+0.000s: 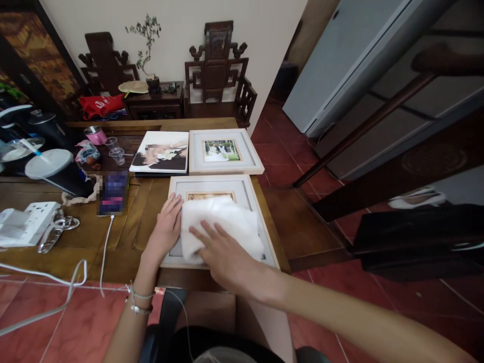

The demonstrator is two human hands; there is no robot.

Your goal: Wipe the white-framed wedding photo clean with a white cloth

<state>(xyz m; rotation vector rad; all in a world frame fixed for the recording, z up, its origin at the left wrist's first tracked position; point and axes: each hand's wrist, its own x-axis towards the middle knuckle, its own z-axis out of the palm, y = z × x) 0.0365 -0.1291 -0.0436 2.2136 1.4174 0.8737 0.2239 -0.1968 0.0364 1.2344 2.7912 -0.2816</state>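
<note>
A light wooden picture frame (247, 194) lies flat at the near edge of the wooden table (145, 201). A white cloth (223, 219) is spread over its glass. My right hand (221, 254) lies flat on the cloth with fingers stretched out. My left hand (166, 227) rests open on the frame's left side, fingertips touching the cloth's edge. A second framed photo (223, 151) lies just beyond, and an unframed photo print (161, 151) lies to its left.
A phone (112, 192) on a white cable, a power strip (28, 222), cups (115, 148) and a lidded drink (51, 169) crowd the table's left. Carved chairs (217, 70) stand by the far wall. Red floor tiles lie to the right, beside dark furniture (416, 237).
</note>
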